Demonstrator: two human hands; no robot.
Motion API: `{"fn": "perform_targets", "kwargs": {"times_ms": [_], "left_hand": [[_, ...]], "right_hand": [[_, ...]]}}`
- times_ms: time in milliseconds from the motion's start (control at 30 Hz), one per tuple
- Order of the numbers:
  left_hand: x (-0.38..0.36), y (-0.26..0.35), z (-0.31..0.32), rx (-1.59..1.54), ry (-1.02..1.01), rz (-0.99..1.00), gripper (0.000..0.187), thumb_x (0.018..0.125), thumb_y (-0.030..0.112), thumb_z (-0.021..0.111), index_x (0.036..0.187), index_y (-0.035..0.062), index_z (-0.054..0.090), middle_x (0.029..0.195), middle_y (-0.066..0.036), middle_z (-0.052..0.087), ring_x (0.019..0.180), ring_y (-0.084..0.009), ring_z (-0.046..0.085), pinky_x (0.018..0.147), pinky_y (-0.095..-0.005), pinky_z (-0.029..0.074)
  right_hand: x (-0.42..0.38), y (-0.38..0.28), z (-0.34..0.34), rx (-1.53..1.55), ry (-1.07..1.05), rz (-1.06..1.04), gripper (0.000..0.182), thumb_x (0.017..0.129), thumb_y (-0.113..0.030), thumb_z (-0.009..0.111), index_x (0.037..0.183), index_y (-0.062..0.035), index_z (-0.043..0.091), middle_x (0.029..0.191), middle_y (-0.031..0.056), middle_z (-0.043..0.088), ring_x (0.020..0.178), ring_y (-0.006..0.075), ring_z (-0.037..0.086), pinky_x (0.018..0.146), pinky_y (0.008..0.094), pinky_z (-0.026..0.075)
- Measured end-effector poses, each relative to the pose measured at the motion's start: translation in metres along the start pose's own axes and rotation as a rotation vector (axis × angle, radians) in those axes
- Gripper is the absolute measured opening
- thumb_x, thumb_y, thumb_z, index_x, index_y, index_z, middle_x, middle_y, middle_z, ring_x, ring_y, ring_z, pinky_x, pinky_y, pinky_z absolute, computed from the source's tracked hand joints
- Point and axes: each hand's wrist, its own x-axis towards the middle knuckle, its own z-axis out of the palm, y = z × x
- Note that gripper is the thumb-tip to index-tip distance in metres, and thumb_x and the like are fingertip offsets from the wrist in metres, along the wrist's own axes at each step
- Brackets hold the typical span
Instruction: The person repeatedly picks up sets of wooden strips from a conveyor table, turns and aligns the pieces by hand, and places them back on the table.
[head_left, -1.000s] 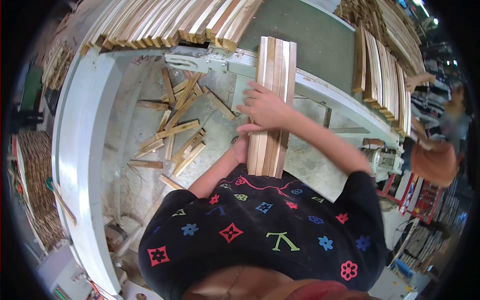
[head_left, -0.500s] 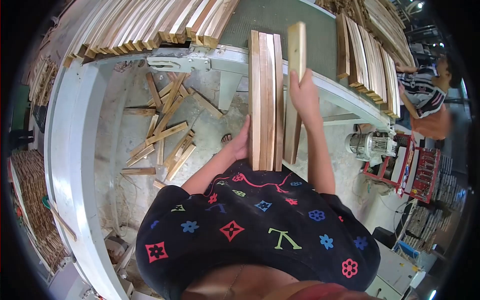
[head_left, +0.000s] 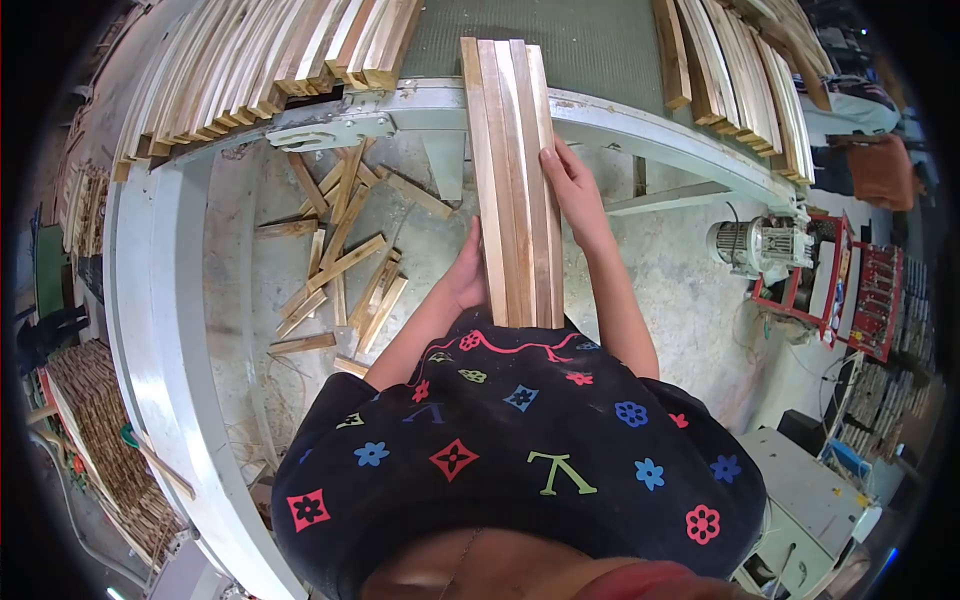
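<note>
Several long wooden strips stand side by side as one bundle [head_left: 515, 185], reaching from my shirt to the edge of the green belt [head_left: 530, 22]. Low on the bundle's left side, my left hand [head_left: 467, 268] presses against the outer strip, its fingers partly hidden behind the wood. Higher up on the right side, my right hand [head_left: 578, 195] grips the bundle, with the thumb on its face near the edge. Both hands are closed around the wood.
Rows of strips lie on the machine at the upper left [head_left: 250, 75] and upper right [head_left: 735, 85]. Offcuts [head_left: 345, 265] litter the floor beneath the white frame [head_left: 170, 330]. A motor [head_left: 760, 245] stands at right. Part of another person [head_left: 850, 110] shows beyond.
The separate strip held by my right hand is now against the bundle's right side. My right hand has moved down and left, onto the bundle. The view has shifted slightly.
</note>
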Motion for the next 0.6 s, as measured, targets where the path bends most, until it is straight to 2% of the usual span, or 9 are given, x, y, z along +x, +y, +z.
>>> {"fn": "perform_targets", "kwargs": {"times_ms": [67,167,300,333,433,467,567,600], "left_hand": [[-0.001,0.001,0.001,-0.023,-0.021,0.014,0.092,0.091,0.077,0.039,0.154,0.0105,0.033,0.149,-0.014,0.048,0.134,-0.0283,0.05,0.113,-0.0463,0.041],[0.003,0.0,-0.002,-0.015,0.053,0.042,0.094,0.09,0.077,0.043,0.153,0.007,0.035,0.148,-0.016,0.048,0.133,-0.0282,0.051,0.111,-0.0458,0.043],[0.005,0.002,-0.003,-0.056,0.028,0.055,0.092,0.091,0.075,0.045,0.152,0.0063,0.037,0.147,-0.015,0.05,0.132,-0.0278,0.053,0.111,-0.0446,0.043],[0.006,0.002,-0.002,-0.038,0.032,0.063,0.091,0.091,0.075,0.044,0.152,0.0071,0.038,0.147,-0.015,0.05,0.132,-0.0277,0.052,0.111,-0.0455,0.043],[0.008,0.005,-0.001,-0.023,0.043,0.079,0.091,0.091,0.075,0.044,0.152,0.0088,0.038,0.147,-0.014,0.05,0.132,-0.0283,0.052,0.111,-0.0468,0.043],[0.009,0.006,-0.002,-0.049,0.024,0.061,0.09,0.091,0.075,0.043,0.152,0.0094,0.038,0.147,-0.014,0.05,0.132,-0.0288,0.052,0.111,-0.0473,0.043],[0.012,0.012,-0.002,-0.131,-0.051,0.013,0.087,0.093,0.074,0.042,0.152,0.0108,0.038,0.149,-0.013,0.049,0.132,-0.0302,0.052,0.111,-0.0486,0.042],[0.009,0.014,0.003,-0.158,-0.083,0.004,0.086,0.093,0.073,0.041,0.152,0.011,0.038,0.149,-0.013,0.049,0.133,-0.0304,0.051,0.111,-0.0488,0.042]], "right_hand": [[-0.002,-0.004,0.001,0.022,0.014,0.048,0.052,0.102,-0.029,0.059,0.148,-0.0076,0.048,0.108,0.0085,0.069,0.096,0.0109,0.06,0.089,0.0269,0.048],[0.004,-0.007,0.005,0.024,0.02,0.033,0.05,0.102,-0.029,0.06,0.146,-0.0066,0.051,0.107,0.0092,0.069,0.094,0.0114,0.061,0.088,0.0269,0.048],[0.009,-0.009,0.002,-0.075,0.012,-0.012,0.052,0.099,-0.03,0.063,0.143,-0.0055,0.054,0.108,0.0134,0.069,0.092,0.0144,0.064,0.088,0.0286,0.05],[0.006,-0.015,0.0,-0.338,0.041,-0.095,0.055,0.097,-0.03,0.064,0.144,-0.0033,0.052,0.12,0.021,0.064,0.104,0.0241,0.064,0.094,0.0344,0.049],[-0.009,-0.028,0.018,-0.578,0.126,-0.388,0.063,0.093,-0.033,0.068,0.144,-0.0024,0.047,0.136,0.0256,0.052,0.121,0.0359,0.054,0.103,0.0406,0.044],[-0.015,-0.036,0.026,-0.676,0.091,-0.447,0.073,0.088,-0.04,0.071,0.145,-0.0039,0.044,0.146,0.0244,0.041,0.133,0.0403,0.042,0.111,0.0489,0.034],[-0.016,-0.046,0.05,-0.978,0.144,-0.705,0.076,0.087,-0.046,0.071,0.146,-0.0063,0.045,0.145,0.0254,0.041,0.135,0.0384,0.041,0.115,0.0545,0.025],[-0.009,-0.057,0.055,-0.999,0.065,-0.779,0.068,0.089,-0.055,0.064,0.136,-0.0065,0.056,0.139,0.0236,0.049,0.136,0.0343,0.042,0.117,0.061,0.016]]}}
